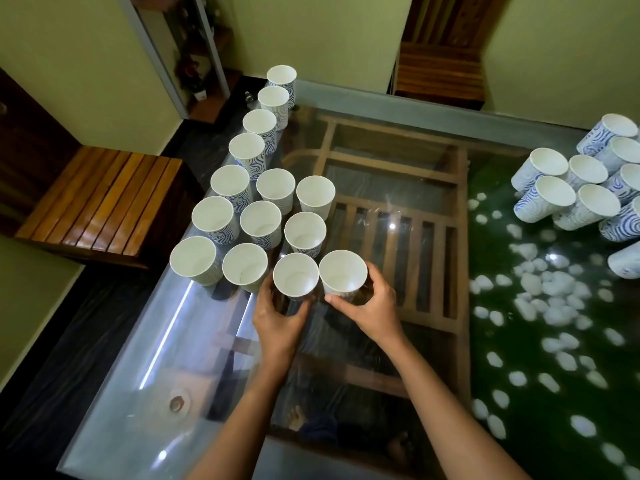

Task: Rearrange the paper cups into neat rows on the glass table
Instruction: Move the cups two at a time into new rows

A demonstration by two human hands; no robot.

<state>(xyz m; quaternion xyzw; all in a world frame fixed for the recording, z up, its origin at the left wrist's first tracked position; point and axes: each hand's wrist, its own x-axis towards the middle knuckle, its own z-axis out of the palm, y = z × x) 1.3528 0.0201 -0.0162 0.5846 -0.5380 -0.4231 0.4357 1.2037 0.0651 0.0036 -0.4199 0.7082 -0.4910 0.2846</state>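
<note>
Paper cups [260,221] stand upright, mouths up, in lines on the left part of the glass worktop [207,368]. A long line of seven runs along the left edge toward the far corner, with two shorter lines of three beside it. The left hand [277,318] curls its fingers and thumb round the left cup [295,276], the nearest one in the third line. The right hand [373,306] grips the right cup [342,271] just beside it, their rims touching or nearly so. Whether these two cups sit on the glass or are held just off it is hard to tell from this angle. A cluster of cups [575,192] stands well apart at the far right edge, packed close together. Under the glass are a slatted wooden frame [398,244] and white pebbles [554,289] on green. A wooden bench [100,199] stands left of the worktop.
</note>
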